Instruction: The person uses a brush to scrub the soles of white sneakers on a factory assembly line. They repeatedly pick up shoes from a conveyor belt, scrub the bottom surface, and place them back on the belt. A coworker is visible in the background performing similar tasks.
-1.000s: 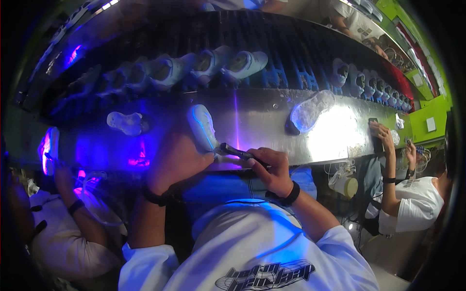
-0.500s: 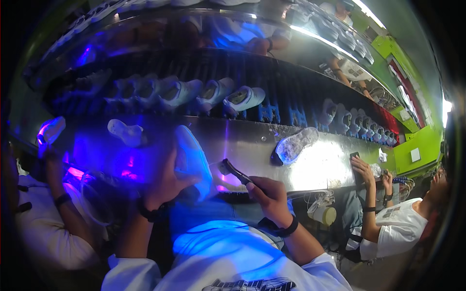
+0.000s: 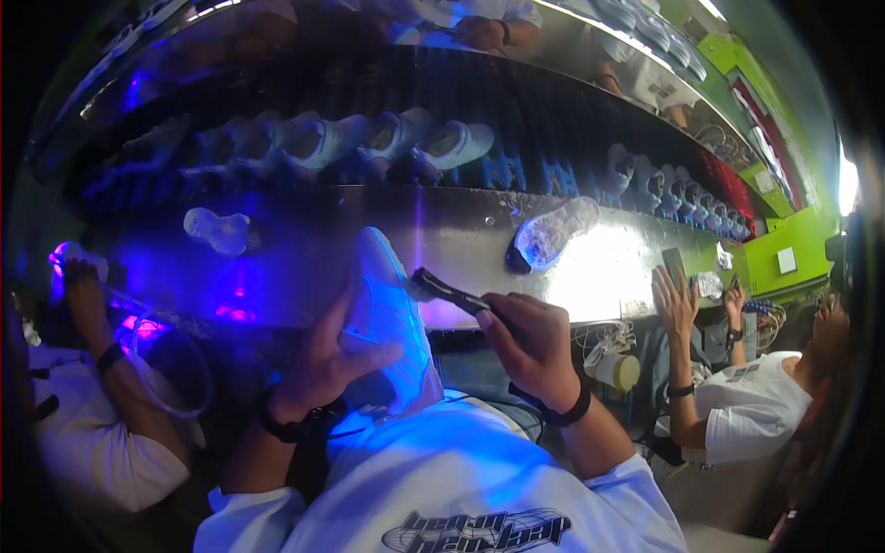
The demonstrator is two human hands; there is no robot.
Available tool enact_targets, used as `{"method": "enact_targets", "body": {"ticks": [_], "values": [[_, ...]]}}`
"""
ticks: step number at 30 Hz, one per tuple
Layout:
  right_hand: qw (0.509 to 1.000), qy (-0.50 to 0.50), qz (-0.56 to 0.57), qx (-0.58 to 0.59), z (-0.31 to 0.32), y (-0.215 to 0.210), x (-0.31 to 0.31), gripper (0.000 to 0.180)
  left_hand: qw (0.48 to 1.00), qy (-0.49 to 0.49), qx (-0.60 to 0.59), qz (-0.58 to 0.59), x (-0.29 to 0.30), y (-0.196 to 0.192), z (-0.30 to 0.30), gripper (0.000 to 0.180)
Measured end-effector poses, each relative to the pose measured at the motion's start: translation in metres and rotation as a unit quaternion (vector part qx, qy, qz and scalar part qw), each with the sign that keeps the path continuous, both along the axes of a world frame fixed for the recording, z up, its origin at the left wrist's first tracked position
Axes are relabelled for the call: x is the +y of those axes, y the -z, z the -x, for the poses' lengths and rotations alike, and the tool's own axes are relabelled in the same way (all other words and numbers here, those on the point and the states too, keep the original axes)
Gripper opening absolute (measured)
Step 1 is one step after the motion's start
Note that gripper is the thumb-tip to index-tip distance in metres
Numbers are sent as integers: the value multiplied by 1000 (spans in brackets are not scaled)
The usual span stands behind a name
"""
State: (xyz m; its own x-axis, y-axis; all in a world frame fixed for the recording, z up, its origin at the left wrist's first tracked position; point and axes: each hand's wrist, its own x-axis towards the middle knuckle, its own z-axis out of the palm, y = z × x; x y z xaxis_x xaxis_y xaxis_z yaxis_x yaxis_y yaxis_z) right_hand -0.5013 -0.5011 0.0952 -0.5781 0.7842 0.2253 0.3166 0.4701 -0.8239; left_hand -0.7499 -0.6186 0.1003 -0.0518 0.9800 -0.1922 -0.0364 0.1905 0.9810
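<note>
A pale shoe [image 3: 395,318], lit bright blue, stands toe-away in front of my chest. My left hand [image 3: 327,359] grips it from the left side, thumb across it. My right hand [image 3: 536,348] is closed round the dark handle of a brush [image 3: 454,293]. The brush's head meets the shoe's right edge near the toe, or lies just beside it; I cannot tell which. Beyond the shoe, a pale sole-shaped piece [image 3: 218,230] lies on the metal bench [image 3: 461,230]. Farther right on the bench rests a whitish, smeared sole-shaped pad [image 3: 560,232].
Behind the bench runs a dark conveyor [image 3: 525,138] carrying several shoes [image 3: 452,143] on blue stands. Co-workers sit on both sides: one person's hand [image 3: 83,290] at the left, another's hand [image 3: 678,304] at the right. A pale container [image 3: 616,371] hangs below the bench edge, by some cords.
My right hand has brought the brush up against or close to the shoe's edge. The shoe has shifted right and tilted a little. The view has turned slightly downward.
</note>
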Motion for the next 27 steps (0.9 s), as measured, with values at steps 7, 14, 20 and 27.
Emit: {"method": "enact_targets", "body": {"ticks": [7, 14, 20, 27], "values": [[998, -35, 50, 6, -6, -11, 3, 18, 997, -54, -45, -40, 2, 4, 2, 60], [988, -84, 130, 0, -24, -21, 2, 22, 988, -108, -100, 36, 0, 5, 12, 58], [992, -83, 92, -7, -36, -30, -1, 21, 980, -141, -142, 18, 13, 3, 14, 63], [995, -87, -25, -50, -27, -52, 14, 17, 962, -184, -178, 100, 18, 3, 16, 45]]}}
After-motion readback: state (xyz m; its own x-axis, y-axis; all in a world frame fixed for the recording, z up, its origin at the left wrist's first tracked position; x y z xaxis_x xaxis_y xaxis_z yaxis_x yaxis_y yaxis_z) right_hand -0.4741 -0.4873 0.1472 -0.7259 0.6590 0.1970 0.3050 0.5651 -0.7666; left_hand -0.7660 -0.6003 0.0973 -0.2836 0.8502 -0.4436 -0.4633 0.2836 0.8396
